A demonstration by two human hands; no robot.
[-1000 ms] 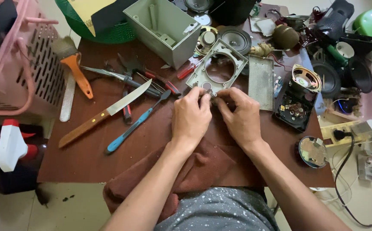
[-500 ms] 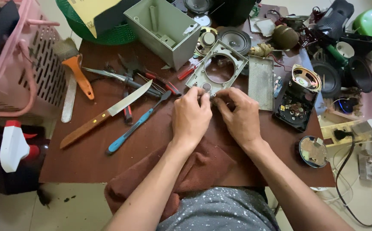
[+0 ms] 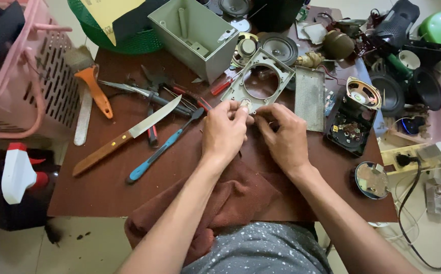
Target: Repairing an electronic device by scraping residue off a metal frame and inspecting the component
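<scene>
My left hand (image 3: 224,133) and my right hand (image 3: 283,137) meet over the middle of the brown table (image 3: 103,187), fingertips pinched together on a small part that the fingers hide. Just beyond the fingertips lies a grey plastic speaker frame (image 3: 261,81) with a round hole, tilted on the table. My left fingertips touch its near edge. A brown cloth (image 3: 230,203) lies under my forearms at the table's front edge.
Left of my hands lie a wooden-handled knife (image 3: 124,137), a blue-handled tool (image 3: 157,152), pliers (image 3: 154,94) and an orange scraper (image 3: 96,91). A grey box (image 3: 195,35) stands behind. A pink basket (image 3: 22,76) sits far left. Speakers and a circuit board (image 3: 352,124) crowd the right.
Both hands stay pinched together in the same spot; the fingers shift only slightly. Nothing else on the table has moved.
</scene>
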